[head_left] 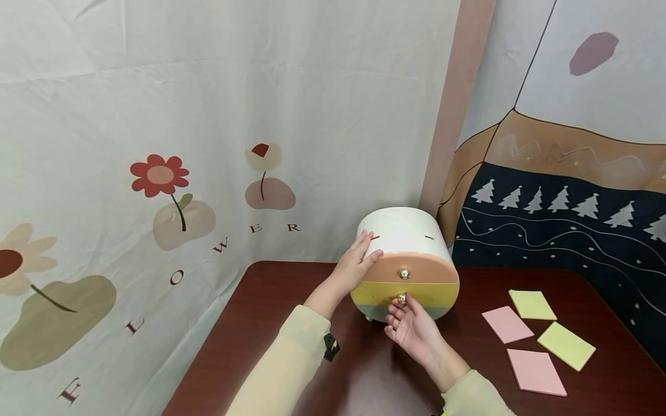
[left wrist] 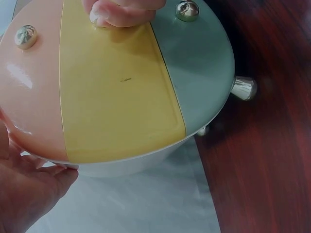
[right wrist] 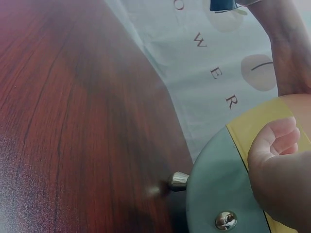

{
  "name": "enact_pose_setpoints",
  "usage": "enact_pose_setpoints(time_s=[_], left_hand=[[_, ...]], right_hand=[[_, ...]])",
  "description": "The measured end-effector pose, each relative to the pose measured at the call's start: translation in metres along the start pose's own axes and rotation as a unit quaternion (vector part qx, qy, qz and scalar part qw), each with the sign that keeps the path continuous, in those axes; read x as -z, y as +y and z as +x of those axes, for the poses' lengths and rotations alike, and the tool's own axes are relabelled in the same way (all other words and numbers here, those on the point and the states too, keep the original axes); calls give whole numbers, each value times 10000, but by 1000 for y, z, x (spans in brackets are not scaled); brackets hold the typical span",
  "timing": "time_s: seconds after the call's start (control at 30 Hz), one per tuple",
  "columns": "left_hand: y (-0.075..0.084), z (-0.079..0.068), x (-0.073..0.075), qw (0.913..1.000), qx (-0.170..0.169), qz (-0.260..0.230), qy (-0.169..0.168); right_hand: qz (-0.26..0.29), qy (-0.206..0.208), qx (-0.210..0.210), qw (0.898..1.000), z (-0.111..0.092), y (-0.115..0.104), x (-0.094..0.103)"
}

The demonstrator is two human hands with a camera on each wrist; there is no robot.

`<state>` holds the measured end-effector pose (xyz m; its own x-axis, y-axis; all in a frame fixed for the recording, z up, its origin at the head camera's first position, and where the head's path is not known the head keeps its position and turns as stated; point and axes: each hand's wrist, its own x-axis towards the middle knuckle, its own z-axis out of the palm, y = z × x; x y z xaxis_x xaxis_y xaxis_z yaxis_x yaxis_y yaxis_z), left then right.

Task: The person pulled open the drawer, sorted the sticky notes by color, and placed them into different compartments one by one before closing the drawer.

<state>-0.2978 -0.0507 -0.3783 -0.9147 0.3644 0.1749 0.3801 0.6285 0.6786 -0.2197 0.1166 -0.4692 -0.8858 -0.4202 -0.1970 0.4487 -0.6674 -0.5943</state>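
A small white drawer box (head_left: 403,228) with a rounded front stands on the table in the head view. Its front has an orange drawer (left wrist: 34,92) on top, a yellow drawer (left wrist: 116,97) in the middle and a green drawer (left wrist: 204,63) at the bottom. My left hand (head_left: 351,268) rests against the box's upper left side, fingers extended. With thumb and fingertips, my right hand (head_left: 413,332) pinches the shiny knob (head_left: 402,299) of the yellow drawer; the fingers mostly hide that knob in the left wrist view. The yellow front lies about level with its neighbours.
To the right of the box lie two pink note pads (head_left: 536,371) and two yellow note pads (head_left: 566,345) on the dark red-brown table (head_left: 364,381). Short metal feet (left wrist: 244,88) hold the box up. A printed curtain (head_left: 333,115) hangs right behind the table.
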Motion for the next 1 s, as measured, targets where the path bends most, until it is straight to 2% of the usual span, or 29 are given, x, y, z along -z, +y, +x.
enact_pose_setpoints(time_s=[1.0], left_hand=[[-1, -1, 0, 9999, -54, -158, -27]], right_hand=[[-270, -454, -271, 9982, -19, 1, 5]])
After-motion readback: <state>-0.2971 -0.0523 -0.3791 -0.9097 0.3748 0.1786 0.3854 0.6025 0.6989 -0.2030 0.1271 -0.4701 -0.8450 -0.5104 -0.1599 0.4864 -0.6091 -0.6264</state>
